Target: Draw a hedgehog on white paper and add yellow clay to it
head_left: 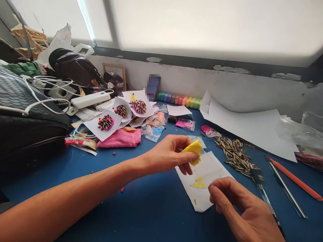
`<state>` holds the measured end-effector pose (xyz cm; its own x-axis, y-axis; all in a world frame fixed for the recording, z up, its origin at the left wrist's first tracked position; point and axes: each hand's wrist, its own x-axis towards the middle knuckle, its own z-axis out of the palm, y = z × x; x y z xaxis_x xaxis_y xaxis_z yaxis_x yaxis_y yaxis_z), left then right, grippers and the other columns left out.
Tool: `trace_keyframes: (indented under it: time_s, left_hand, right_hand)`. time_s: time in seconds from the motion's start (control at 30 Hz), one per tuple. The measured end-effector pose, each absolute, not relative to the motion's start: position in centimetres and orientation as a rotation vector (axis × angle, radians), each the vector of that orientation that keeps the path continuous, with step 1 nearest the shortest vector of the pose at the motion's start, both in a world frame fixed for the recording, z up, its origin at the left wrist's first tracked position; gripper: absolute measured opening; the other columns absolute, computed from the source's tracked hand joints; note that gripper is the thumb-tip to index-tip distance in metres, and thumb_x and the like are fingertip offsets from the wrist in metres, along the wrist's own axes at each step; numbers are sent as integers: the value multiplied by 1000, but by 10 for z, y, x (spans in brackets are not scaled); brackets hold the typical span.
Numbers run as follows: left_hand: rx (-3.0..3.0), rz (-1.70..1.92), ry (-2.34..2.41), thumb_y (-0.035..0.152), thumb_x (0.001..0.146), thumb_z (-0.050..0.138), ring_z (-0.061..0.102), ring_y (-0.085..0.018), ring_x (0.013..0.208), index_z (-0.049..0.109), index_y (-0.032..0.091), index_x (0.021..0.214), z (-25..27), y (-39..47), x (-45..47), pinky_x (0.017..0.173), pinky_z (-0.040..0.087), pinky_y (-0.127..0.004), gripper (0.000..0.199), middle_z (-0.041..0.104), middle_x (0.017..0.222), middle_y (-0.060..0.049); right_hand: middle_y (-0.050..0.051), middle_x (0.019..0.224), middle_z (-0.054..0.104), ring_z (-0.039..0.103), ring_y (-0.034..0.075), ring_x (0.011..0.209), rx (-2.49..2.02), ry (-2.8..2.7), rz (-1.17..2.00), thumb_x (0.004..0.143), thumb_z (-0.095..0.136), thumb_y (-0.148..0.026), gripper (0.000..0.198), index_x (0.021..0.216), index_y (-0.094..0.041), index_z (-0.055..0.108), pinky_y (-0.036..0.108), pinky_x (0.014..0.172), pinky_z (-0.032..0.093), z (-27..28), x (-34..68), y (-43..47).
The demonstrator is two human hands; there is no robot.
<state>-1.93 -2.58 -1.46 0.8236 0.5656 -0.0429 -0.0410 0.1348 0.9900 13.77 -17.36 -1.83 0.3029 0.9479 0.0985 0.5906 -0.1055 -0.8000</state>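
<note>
My left hand (pixel 168 153) pinches a lump of soft yellow modelling clay (pixel 196 148) between thumb and fingers, above a white sheet of paper (pixel 202 205). On that sheet is a drawn outline, partly filled with a flat yellow clay patch (pixel 199 182). Low over the paper's right edge, my right hand (pixel 244 210) has its thumb and forefinger brought together; anything between them is too small or hidden to make out. A small yellow crumb (pixel 195 202) lies near the sheet's lower edge.
Striped sunflower seeds (pixel 234 154) lie right of the paper, beside a pen (pixel 264 195) and an orange stick (pixel 295 179). Seed-studded clay pieces on paper (pixel 106 123), a pink cloth (pixel 121 138) and clay packets (pixel 185 124) sit further back. A black bag (pixel 30 134) stands left.
</note>
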Motion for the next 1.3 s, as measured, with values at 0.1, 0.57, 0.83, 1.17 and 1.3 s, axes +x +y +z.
trace_keyframes:
  time_s: [0.1, 0.57, 0.83, 1.17, 1.3]
  left_hand:
    - [1327, 466, 440, 20, 82, 68, 67, -11, 59, 53, 15, 91, -14, -27, -19, 59, 57, -25, 18, 63, 81, 0]
    - [1280, 333, 440, 23, 79, 73, 68, -12, 60, 50, 15, 85, -19, -34, -15, 58, 57, -23, 25, 65, 75, 0]
    - [1280, 282, 431, 44, 77, 78, 67, -12, 58, 51, 15, 85, -21, -40, -14, 55, 54, -23, 41, 67, 78, -2]
    - [1321, 250, 424, 68, 73, 71, 65, -11, 57, 55, 13, 87, -17, -41, -15, 57, 54, -25, 60, 66, 84, -5]
    - [1327, 229, 411, 66, 74, 72, 65, -10, 57, 57, 13, 87, -19, -43, -15, 59, 54, -24, 57, 65, 81, -4]
  right_hand:
    - [-5, 57, 60, 54, 10, 52, -1782, -1198, 592, 83, 62, -53, 31, 65, -27, 65, 15, 56, 49, -16, 134, -175]
    - [-1, 54, 58, 58, 12, 49, -1741, -1182, 715, 79, 69, -54, 29, 81, -27, 76, 17, 45, 51, -22, 157, -172]
    - [4, 90, 79, 76, 23, 86, -1699, -1261, 685, 78, 71, -47, 25, 93, -29, 80, 24, 71, 62, -21, 160, -171]
    - [6, 79, 79, 76, 22, 71, -1664, -1076, 684, 70, 78, -49, 28, 85, -25, 80, 24, 63, 63, -22, 153, -169]
    - [5, 76, 79, 75, 22, 64, -1675, -1080, 635, 66, 80, -46, 25, 77, -24, 78, 24, 56, 62, -22, 152, -168]
